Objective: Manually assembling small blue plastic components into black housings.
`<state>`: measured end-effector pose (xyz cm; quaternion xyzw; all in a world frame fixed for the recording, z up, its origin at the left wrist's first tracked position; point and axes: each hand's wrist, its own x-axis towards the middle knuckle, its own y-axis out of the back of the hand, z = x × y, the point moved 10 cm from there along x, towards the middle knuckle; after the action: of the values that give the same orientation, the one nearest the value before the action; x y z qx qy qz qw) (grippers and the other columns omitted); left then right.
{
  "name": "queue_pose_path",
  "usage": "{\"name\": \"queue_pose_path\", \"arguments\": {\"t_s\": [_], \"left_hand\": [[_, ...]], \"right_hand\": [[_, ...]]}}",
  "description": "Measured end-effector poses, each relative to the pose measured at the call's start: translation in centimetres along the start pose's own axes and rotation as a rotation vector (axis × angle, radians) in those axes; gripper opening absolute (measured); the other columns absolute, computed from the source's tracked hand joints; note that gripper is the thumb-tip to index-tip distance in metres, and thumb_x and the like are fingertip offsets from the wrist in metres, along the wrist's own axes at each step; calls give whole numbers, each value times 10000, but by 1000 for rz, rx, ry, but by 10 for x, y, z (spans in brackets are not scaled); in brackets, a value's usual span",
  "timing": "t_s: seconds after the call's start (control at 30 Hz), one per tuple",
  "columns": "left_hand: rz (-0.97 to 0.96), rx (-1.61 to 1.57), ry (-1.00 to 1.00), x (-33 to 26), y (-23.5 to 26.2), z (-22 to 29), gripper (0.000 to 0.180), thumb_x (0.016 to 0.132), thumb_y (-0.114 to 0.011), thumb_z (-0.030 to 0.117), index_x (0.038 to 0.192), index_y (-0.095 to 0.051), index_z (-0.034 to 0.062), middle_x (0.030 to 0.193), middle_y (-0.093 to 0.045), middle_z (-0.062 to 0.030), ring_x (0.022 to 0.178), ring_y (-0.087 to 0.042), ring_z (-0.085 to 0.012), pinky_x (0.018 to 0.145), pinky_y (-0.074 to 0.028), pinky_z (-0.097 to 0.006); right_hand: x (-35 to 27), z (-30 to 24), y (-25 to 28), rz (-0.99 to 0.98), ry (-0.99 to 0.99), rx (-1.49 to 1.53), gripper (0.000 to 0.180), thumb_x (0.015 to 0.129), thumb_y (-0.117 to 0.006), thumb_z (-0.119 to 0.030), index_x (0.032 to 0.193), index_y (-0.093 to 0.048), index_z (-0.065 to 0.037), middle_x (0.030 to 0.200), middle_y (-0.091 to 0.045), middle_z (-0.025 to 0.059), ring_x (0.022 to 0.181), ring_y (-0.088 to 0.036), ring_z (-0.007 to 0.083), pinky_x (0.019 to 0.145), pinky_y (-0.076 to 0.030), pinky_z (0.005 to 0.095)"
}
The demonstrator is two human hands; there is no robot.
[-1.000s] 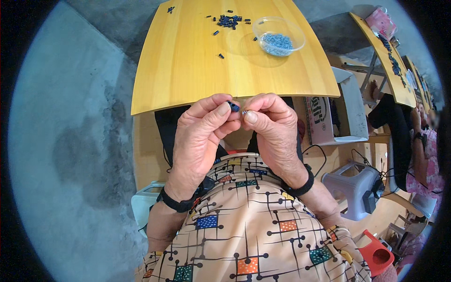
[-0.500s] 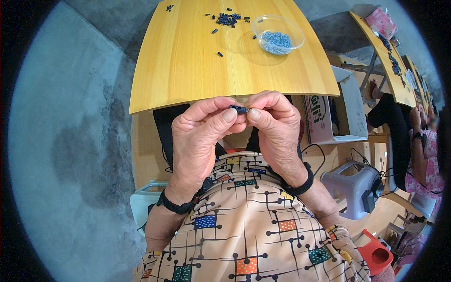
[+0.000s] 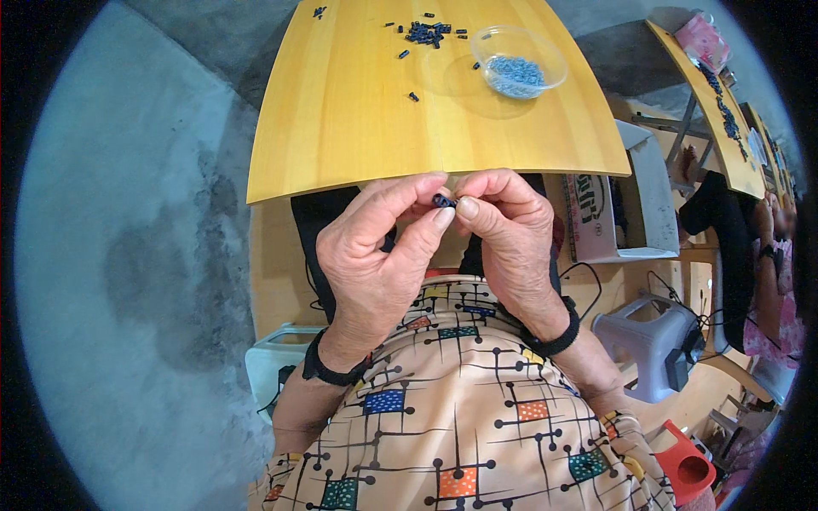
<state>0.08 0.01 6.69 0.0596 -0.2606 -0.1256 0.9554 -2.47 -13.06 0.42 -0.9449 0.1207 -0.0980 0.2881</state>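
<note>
In front of the table's near edge, my two hands meet around a small dark blue-black cylindrical part [image 3: 443,201]. My left hand [image 3: 371,243] has it between the thumb and curled fingers, the thumb tip just below it. Thumb and forefinger of my right hand [image 3: 509,243] pinch together at its right end; whatever lies between those fingertips is mostly hidden. On the wooden table [image 3: 358,128] lies a loose pile of similar dark parts [image 3: 426,34]. To its right is a clear round plastic bowl [image 3: 558,72] containing many small silvery-blue pieces [image 3: 515,77].
A white cardboard box [image 3: 596,226] stands right of the table, with a grey plastic stool [image 3: 639,341] nearer me. A red stool [image 3: 682,468] is at lower right, a pale green one [image 3: 285,345] at left. Another person [image 3: 767,289] sits at a second table [image 3: 724,111] on the right.
The whole view has shifted slightly, so everything sits further right. My left thumb has slid down off the front of the part, uncovering more of its end.
</note>
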Motion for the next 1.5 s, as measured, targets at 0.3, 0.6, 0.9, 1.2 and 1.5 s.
{"name": "queue_pose_path", "arguments": {"t_s": [0.3,0.6,0.9,1.2,1.5], "left_hand": [[-41,133,-114,1,-4,11,439,717,-664,-73,1136,-559,9,845,-646,-61,770,-592,-92,703,-485,-219],[-47,260,-213,3,-5,26,417,689,-662,-89,1087,-594,16,836,-647,-65,758,-607,-110,689,-493,-227],[-113,277,-147,6,-6,31,394,686,-618,-108,1056,-613,28,823,-638,-113,725,-629,-176,649,-504,-256],[-161,271,-84,6,-6,36,349,745,-631,-35,1088,-596,22,853,-672,-97,806,-638,-140,738,-492,-247],[-216,321,-76,6,-7,36,343,747,-639,-14,1085,-599,26,830,-673,-91,783,-636,-128,697,-486,-234]], "right_hand": [[1,7,0,10,-27,-7,116,781,-666,-66,866,-612,-7,742,-601,3,651,-516,46,591,-434,176],[2,8,2,15,-44,10,116,775,-669,-66,858,-616,-6,733,-601,7,629,-511,50,575,-432,183],[5,0,0,-45,-1,102,128,750,-684,-37,856,-619,-10,773,-618,19,675,-539,59,626,-453,190],[4,-9,-4,-104,95,-25,107,743,-677,2,831,-618,-9,800,-619,17,715,-557,62,662,-457,185],[2,-19,-5,-140,225,-205,117,699,-701,12,784,-622,-3,783,-608,44,725,-557,94,653,-447,209]]}}
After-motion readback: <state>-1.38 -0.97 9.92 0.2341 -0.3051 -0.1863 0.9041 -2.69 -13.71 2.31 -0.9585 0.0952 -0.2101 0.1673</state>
